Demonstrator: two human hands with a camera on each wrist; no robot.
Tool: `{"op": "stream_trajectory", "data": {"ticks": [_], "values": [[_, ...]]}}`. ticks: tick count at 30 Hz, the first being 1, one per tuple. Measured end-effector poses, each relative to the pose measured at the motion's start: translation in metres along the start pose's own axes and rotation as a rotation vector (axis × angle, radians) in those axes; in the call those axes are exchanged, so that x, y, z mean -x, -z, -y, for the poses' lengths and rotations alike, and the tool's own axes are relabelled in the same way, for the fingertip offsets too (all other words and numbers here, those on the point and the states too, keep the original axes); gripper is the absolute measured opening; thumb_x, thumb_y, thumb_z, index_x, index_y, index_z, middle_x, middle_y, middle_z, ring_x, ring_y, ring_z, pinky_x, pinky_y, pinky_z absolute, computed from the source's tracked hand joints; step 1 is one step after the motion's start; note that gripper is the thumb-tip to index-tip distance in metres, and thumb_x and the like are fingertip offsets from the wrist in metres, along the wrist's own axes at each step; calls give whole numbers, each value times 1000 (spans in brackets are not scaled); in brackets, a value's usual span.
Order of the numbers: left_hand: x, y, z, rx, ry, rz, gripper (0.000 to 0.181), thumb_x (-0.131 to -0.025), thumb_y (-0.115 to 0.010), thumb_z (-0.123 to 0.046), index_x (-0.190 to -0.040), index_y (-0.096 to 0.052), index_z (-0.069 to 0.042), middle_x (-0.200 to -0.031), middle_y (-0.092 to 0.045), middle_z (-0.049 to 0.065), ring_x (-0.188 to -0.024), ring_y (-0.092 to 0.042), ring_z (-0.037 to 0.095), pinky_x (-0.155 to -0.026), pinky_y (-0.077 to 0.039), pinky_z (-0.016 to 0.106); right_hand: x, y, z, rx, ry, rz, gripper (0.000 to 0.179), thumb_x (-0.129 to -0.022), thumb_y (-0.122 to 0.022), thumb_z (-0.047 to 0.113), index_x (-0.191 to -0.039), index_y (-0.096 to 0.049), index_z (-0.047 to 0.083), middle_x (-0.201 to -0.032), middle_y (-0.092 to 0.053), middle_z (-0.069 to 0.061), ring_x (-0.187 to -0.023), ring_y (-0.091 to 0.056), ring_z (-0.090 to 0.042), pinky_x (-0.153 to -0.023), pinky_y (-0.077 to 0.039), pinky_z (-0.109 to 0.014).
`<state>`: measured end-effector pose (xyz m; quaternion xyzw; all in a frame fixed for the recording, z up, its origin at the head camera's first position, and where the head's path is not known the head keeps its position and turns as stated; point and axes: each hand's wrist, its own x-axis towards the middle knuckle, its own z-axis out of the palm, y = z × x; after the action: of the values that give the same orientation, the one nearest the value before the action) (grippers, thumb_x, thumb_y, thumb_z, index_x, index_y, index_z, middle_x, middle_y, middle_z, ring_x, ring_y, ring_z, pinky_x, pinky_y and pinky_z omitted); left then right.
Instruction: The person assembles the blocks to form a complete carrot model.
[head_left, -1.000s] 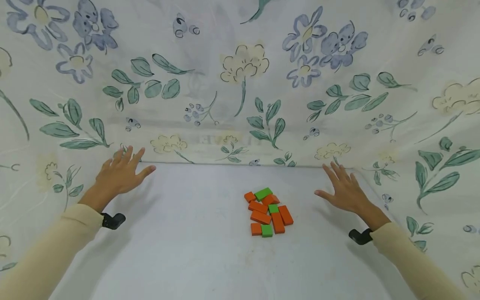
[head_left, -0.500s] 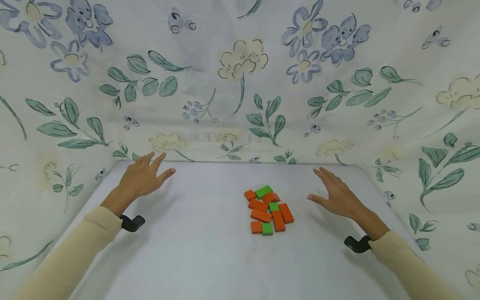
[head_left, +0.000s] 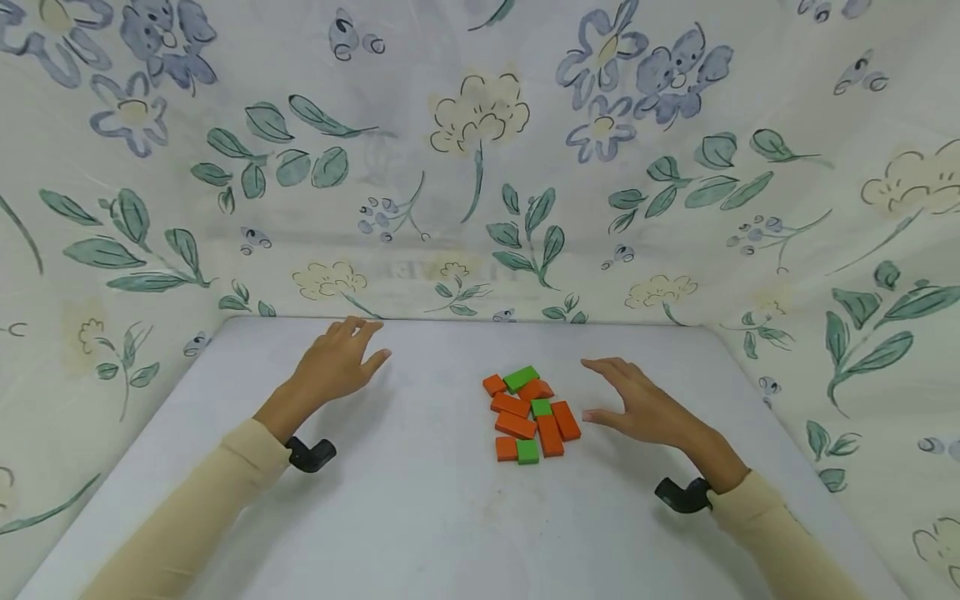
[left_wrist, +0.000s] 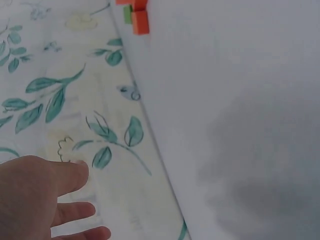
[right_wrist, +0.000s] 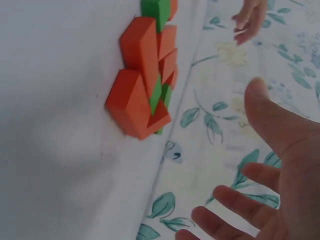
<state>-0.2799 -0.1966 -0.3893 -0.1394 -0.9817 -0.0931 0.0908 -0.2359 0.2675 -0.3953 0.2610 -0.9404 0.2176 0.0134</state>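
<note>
Several orange blocks (head_left: 515,425) and green blocks (head_left: 528,452) lie close together on the white table, a little right of the middle in the head view. To their left, my left hand (head_left: 333,367) hovers over the table with fingers spread and nothing in it. My right hand (head_left: 645,404) is just right of the cluster, thumb and fingers apart, also holding nothing. In the right wrist view the orange blocks (right_wrist: 131,102) sit beyond the spread right hand (right_wrist: 280,185). Only a few orange blocks (left_wrist: 140,22) show at the top of the left wrist view.
The white tabletop (head_left: 435,517) ends at a back edge against a floral cloth (head_left: 420,158), which also hangs along both sides. Black wrist straps with camera mounts (head_left: 311,454) sit on both wrists.
Both hands have moved inward toward the blocks, the left hand rightward and the right hand leftward. The blocks keep their arrangement; the head view has shifted slightly.
</note>
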Motion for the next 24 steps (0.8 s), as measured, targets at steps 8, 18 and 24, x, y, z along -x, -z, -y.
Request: {"op": "stream_trajectory", "data": {"ticks": [8, 18, 24], "values": [[-3, -16, -46, 138, -10, 20, 43, -100, -59, -39, -125, -61, -4, -117, -63, 16, -109, -59, 33, -88, -52, 48, 1, -18, 8, -84, -13, 100, 74, -85, -79, 36, -148, -47, 12, -140, -53, -14, -124, -52, -34, -97, -53, -53], [-2, -53, -107, 280, -37, 184, 32, -96, -66, -36, -107, -65, -6, -99, -64, 8, -82, -54, 18, -76, -50, 33, 2, -40, 18, -52, 112, 166, 67, -83, -82, 35, -138, -57, 6, -132, -59, -9, -119, -52, -24, -98, -53, -46], [-2, -70, -139, 364, -94, 261, 34, -95, -67, -39, -103, -65, -6, -94, -63, 4, -77, -54, 16, -70, -48, 30, 1, -46, 19, 28, 157, 148, 66, -80, -84, 37, -134, -61, 7, -132, -60, -8, -116, -53, -24, -97, -51, -45]]}}
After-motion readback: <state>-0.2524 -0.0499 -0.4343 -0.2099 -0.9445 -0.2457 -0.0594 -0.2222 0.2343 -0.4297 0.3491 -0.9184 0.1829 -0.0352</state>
